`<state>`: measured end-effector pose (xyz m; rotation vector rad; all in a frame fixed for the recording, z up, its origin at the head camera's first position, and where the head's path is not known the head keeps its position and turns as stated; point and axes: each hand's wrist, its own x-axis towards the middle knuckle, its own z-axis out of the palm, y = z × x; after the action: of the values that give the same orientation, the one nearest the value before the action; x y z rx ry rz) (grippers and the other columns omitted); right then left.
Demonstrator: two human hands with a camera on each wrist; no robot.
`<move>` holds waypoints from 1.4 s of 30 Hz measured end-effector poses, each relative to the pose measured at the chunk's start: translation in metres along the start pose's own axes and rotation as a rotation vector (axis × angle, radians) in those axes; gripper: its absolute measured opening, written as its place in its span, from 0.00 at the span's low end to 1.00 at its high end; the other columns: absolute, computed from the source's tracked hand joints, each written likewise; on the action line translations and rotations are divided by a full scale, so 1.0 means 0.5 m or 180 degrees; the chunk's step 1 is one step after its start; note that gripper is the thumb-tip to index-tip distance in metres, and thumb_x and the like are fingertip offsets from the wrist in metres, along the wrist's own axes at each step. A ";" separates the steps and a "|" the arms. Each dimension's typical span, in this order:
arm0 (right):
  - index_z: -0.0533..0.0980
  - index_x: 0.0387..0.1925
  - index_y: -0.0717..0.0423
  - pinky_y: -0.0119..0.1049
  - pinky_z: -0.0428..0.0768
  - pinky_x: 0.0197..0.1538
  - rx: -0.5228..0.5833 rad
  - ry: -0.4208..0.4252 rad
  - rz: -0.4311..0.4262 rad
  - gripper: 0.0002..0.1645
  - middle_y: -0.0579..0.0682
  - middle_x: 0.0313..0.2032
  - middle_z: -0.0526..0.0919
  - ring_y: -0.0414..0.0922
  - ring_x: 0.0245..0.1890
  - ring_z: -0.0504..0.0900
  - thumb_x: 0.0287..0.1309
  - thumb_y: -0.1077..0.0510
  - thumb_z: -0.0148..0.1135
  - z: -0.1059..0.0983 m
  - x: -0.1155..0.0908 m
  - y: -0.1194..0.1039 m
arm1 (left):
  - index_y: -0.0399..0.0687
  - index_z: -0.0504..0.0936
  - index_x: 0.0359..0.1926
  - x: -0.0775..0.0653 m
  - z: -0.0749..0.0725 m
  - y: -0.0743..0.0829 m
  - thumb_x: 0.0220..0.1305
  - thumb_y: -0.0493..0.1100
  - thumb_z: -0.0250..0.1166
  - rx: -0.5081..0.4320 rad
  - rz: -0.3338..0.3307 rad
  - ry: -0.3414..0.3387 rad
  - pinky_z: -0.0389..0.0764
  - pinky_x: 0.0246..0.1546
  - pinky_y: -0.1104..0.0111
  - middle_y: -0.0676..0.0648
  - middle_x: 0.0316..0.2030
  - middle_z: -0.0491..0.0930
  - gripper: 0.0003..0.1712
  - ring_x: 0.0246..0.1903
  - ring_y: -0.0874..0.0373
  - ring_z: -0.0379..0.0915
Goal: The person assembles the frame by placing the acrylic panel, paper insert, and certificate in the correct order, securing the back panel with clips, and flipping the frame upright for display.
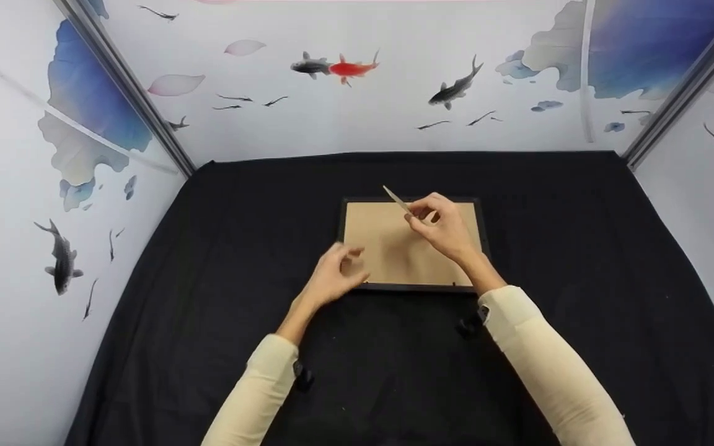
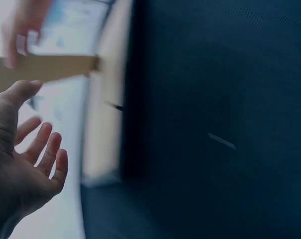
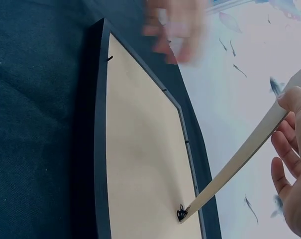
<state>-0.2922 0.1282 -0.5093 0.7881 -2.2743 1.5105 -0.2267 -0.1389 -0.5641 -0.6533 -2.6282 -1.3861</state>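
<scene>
The right hand [image 1: 440, 224] pinches a slim, flat, pale tool [image 3: 240, 159] between thumb and fingertips. In the right wrist view the strip runs diagonally down from the fingers [image 3: 284, 149], and its narrow tip meets a small black metal tab [image 3: 181, 214] on the back of a picture frame [image 1: 411, 243]. The frame lies face down near the middle of the table, its long sides parallel to the table's front edge. Its backing board [image 3: 140, 164] is smooth, matte, tan fibreboard, bordered by a thin black moulding with further small tabs along the rim. The left hand [image 1: 335, 277] hovers at the frame's front left corner, fingers loosely spread and holding nothing. A black woven cloth [image 1: 580, 279] covers the table. Cream sleeves [image 1: 549, 365] cover both forearms.
</scene>
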 end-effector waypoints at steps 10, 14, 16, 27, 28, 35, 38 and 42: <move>0.87 0.41 0.59 0.31 0.70 0.32 0.0185 -0.0018 0.0179 0.10 0.56 0.35 0.84 0.53 0.33 0.81 0.57 0.68 0.74 0.001 -0.005 0.001 | 0.48 0.86 0.55 -0.050 0.032 -0.058 0.62 0.53 0.74 0.0663 -0.0318 -0.0113 0.72 0.44 0.60 0.52 0.39 0.78 0.24 0.40 0.55 0.69; 0.86 0.41 0.65 0.31 0.70 0.32 0.0191 -0.0036 0.0170 0.10 0.62 0.35 0.82 0.57 0.33 0.81 0.57 0.72 0.72 0.000 -0.007 -0.023 | 0.49 0.86 0.54 -0.047 0.044 -0.058 0.60 0.51 0.76 0.0741 -0.0403 0.0024 0.71 0.40 0.62 0.53 0.37 0.78 0.22 0.38 0.55 0.67; 0.85 0.41 0.67 0.30 0.70 0.32 0.0183 -0.0060 0.0157 0.09 0.64 0.36 0.82 0.57 0.33 0.81 0.57 0.72 0.71 -0.003 -0.008 -0.045 | 0.49 0.87 0.53 -0.047 0.049 -0.056 0.59 0.49 0.77 0.0762 -0.0437 0.0103 0.70 0.39 0.63 0.52 0.36 0.78 0.21 0.36 0.55 0.66; 0.84 0.40 0.70 0.30 0.71 0.32 0.0254 -0.0110 0.0193 0.08 0.65 0.36 0.82 0.58 0.34 0.80 0.57 0.74 0.70 -0.014 -0.008 -0.081 | 0.52 0.80 0.65 -0.020 0.041 -0.034 0.59 0.52 0.76 0.0785 -0.0973 -0.0186 0.68 0.34 0.65 0.54 0.33 0.76 0.34 0.38 0.57 0.66; 0.84 0.40 0.70 0.30 0.71 0.32 0.0252 -0.0112 0.0186 0.08 0.65 0.35 0.82 0.58 0.33 0.80 0.57 0.73 0.70 -0.014 -0.008 -0.081 | 0.52 0.81 0.64 -0.019 0.039 -0.034 0.59 0.52 0.76 0.0782 -0.1018 -0.0200 0.68 0.33 0.65 0.55 0.32 0.76 0.32 0.38 0.57 0.66; 0.85 0.40 0.67 0.33 0.72 0.31 0.0295 -0.0148 0.0187 0.08 0.65 0.36 0.81 0.58 0.33 0.80 0.57 0.73 0.70 -0.009 -0.005 -0.080 | 0.60 0.86 0.58 -0.013 0.027 -0.034 0.56 0.55 0.77 0.0721 -0.1283 -0.0256 0.69 0.30 0.65 0.58 0.27 0.76 0.27 0.29 0.61 0.70; 0.85 0.40 0.67 0.32 0.72 0.31 0.0262 -0.0165 0.0198 0.08 0.64 0.35 0.82 0.57 0.33 0.80 0.57 0.73 0.70 -0.011 -0.007 -0.079 | 0.64 0.86 0.59 -0.013 0.024 -0.032 0.56 0.58 0.77 0.0720 -0.1433 -0.0335 0.68 0.29 0.65 0.59 0.26 0.76 0.29 0.27 0.61 0.71; 0.85 0.39 0.67 0.29 0.72 0.31 0.0245 -0.0096 0.0166 0.08 0.64 0.35 0.82 0.57 0.33 0.80 0.57 0.74 0.70 -0.018 -0.004 -0.079 | 0.67 0.85 0.60 -0.008 0.022 -0.026 0.55 0.59 0.77 0.0710 -0.1534 -0.0344 0.69 0.31 0.63 0.59 0.31 0.79 0.29 0.29 0.60 0.72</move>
<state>-0.2676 0.1255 -0.4773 0.7830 -2.2873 1.6289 -0.2274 -0.1377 -0.5812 -0.0666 -3.1039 -1.1411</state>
